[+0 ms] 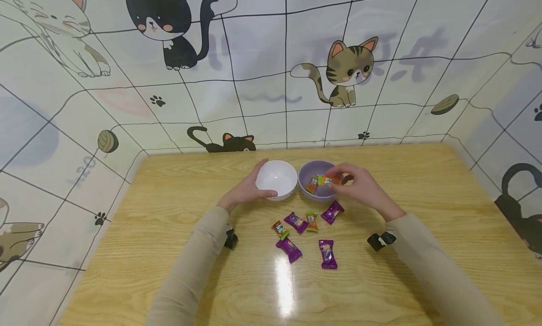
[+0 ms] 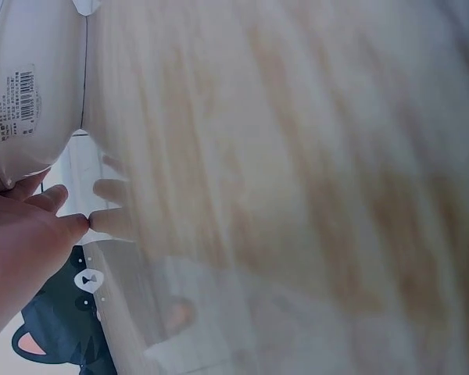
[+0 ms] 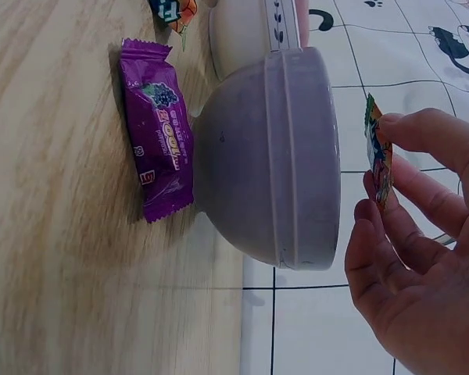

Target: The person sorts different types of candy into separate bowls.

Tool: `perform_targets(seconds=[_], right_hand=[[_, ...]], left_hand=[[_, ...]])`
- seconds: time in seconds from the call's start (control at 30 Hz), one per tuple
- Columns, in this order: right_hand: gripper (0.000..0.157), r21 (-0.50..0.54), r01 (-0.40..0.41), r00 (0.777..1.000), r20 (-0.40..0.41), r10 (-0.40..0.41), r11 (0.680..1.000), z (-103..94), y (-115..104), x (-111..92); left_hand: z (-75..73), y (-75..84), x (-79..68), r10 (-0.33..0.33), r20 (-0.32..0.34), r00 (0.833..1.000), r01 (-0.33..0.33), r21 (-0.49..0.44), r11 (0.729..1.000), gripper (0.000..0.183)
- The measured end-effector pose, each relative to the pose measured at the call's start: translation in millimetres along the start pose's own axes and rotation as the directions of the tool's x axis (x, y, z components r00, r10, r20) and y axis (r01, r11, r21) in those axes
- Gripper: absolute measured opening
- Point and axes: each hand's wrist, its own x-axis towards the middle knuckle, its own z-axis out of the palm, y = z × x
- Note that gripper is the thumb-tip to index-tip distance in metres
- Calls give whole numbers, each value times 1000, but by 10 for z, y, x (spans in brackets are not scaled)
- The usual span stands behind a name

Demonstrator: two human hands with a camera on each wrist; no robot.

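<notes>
My left hand (image 1: 245,188) holds the white bowl (image 1: 277,176) at its left side, thumb at the near rim and fingers round the far side. In the left wrist view, the white bowl (image 2: 35,86) shows a barcode label. Over the purple bowl (image 1: 308,170), my right hand (image 1: 360,186) pinches an orange-and-green wrapped candy (image 1: 329,180) between thumb and fingers. The right wrist view shows this held candy (image 3: 379,152) above the bowl's rim. Inside the purple bowl lies another orange candy (image 1: 312,185). The two bowls stand side by side.
Nearer me on the wooden table (image 1: 161,222) lie several purple candy packets, one (image 1: 332,212) right before the purple bowl and one (image 1: 328,254) closest to me. Two orange-and-green candies (image 1: 312,221) lie among them. A cat-printed sheet (image 1: 262,95) rises behind the table.
</notes>
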Motion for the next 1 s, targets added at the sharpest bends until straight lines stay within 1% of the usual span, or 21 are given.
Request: perform_targets(seconds=[0.17,0.2,0.33,0.4,0.73,0.87,1.0], right_hand=[[32,-27,-10,999,-36,9,1000,33,-16,81],[33,-32,-13,999,-46,11,999,39,-20,89],[36,-40,-24,998,-62,22,999,47,-20,89],[35,-36,-29,998,-61,27,999,41,-16,71],[31,-23,-37,997,-74,35,999,13,41,-59],[29,-14,-39,998,-56,38,999,16,10,-125],[28,-7,-15,999,-48,15,1000,37,-35,-184]], left_hand=[[3,-1,4,0,1,1000,0,-2,1000,105],[14,-55,30,1,-6,1000,-1,0,1000,105],[20,-71,41,-5,-10,1000,5,-2,1000,104],[19,-75,44,-8,-12,1000,8,-3,1000,104],[2,-77,55,25,7,1000,-25,-23,999,105],[6,-67,49,34,14,999,-34,-33,999,105],[4,-66,51,29,9,1000,-29,-19,999,105]])
